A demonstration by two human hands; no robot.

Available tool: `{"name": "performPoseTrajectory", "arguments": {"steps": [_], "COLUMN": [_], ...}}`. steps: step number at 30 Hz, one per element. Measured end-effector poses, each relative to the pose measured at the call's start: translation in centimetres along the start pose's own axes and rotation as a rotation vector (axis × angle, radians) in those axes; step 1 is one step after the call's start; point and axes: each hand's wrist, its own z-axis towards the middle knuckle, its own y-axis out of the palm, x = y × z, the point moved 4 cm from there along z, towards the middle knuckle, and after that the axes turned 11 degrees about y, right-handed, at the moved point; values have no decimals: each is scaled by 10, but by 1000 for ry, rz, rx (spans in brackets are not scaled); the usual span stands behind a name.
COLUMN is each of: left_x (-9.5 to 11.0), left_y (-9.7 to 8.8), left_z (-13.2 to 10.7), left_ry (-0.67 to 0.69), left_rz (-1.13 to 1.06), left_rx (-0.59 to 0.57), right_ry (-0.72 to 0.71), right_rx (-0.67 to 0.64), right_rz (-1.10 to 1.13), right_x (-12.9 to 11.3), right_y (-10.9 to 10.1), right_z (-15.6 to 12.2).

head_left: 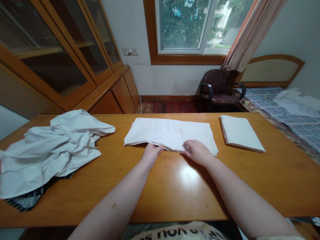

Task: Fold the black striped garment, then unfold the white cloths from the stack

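A white cloth (170,131), folded into a long flat strip, lies crosswise in the middle of the wooden table. At its near edge, left of centre, my left hand (150,154) has its fingers tucked under the fabric and its thumb along the edge, gripping it. Farther right, my right hand (198,151) pinches the same near edge, with curled fingers on top and the thumb below. The edge is slightly raised near my left hand, whose fingertips are hidden beneath the cloth.
A crumpled heap of white fabric (57,143) covers the table's left side, with dark striped cloth (30,196) under it. On the right lies a folded white bundle (242,132). Beyond the table (160,190) stand a glass-door cabinet (102,71), an armchair (218,86) and a bed (270,100).
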Motion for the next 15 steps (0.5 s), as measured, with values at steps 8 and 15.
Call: {"name": "performPoseTrajectory", "arguments": {"steps": [8,15], "left_x": [5,25], "left_y": [-2,-25], "left_z": [2,10], "left_ry": [144,350], "left_rz": [202,399], "left_rx": [-35,226], "right_ry": [51,374], "right_rx": [-108,-292], "right_rz": [276,1225], "right_x": [-6,17], "right_y": [2,-14], "right_z": [-3,-13]}}
